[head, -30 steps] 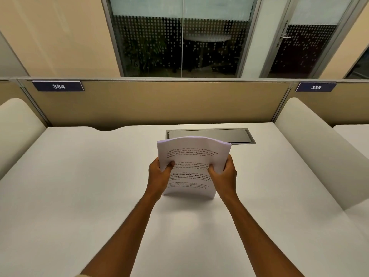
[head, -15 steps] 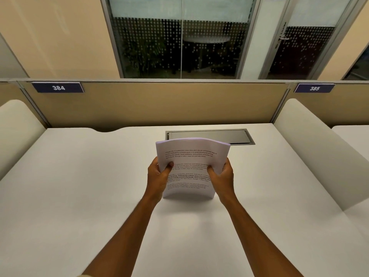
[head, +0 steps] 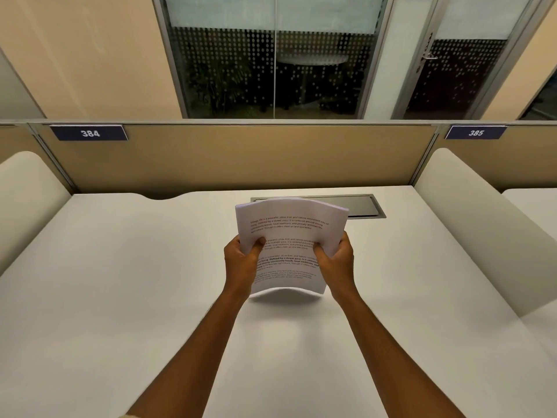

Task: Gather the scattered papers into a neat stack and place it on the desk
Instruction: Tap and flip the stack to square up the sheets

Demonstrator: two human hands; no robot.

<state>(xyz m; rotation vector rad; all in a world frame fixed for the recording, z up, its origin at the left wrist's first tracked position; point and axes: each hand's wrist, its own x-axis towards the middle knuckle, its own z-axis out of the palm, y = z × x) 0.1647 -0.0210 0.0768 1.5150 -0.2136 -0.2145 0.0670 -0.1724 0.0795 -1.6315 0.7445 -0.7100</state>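
A stack of white printed papers (head: pixel 289 230) stands nearly upright in front of me, bowed along its width, its bottom edge lifted a little above the white desk (head: pixel 120 297). My left hand (head: pixel 241 263) grips its left edge with the thumb on the front page. My right hand (head: pixel 337 263) grips its right edge the same way. Black text covers the front sheet. No loose sheets lie on the desk.
A metal cable hatch (head: pixel 361 205) is set into the desk behind the papers. A tan partition (head: pixel 241 158) with labels 384 and 385 closes the back. Cream side dividers (head: pixel 482 224) flank the desk; glass walls lie beyond.
The stack has risen slightly off the desk and its bottom edge now bows upward; both hands keep their grip at the same spots.
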